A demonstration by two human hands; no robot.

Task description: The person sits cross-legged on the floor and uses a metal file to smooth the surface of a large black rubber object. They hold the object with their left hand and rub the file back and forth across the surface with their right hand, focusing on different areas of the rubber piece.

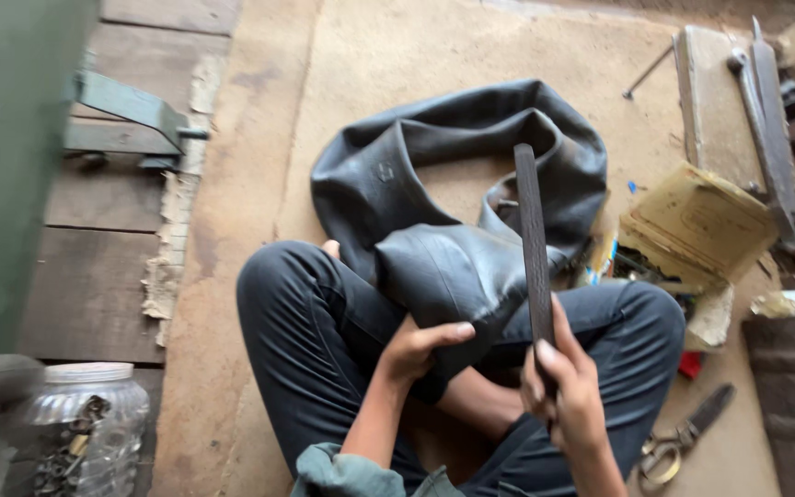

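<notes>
"What is the left hand doing?"

"It is pressing down on the tube, fingers curled over a fold on the lap. That is keeping the floppy rubber from sliding, I think."

"And the right hand?"

"It is gripping a file tight, pointing it up and away. The file is long, flat, dark and rough."

"Where is the tube lying?"

"It is lying across the knees and out onto the mat on the floor. It is black, soft and wrinkly, like a big ring."

"Anything near?"

"Scissors are lying by the right knee, and a clear jar is sitting at the left edge."
</notes>
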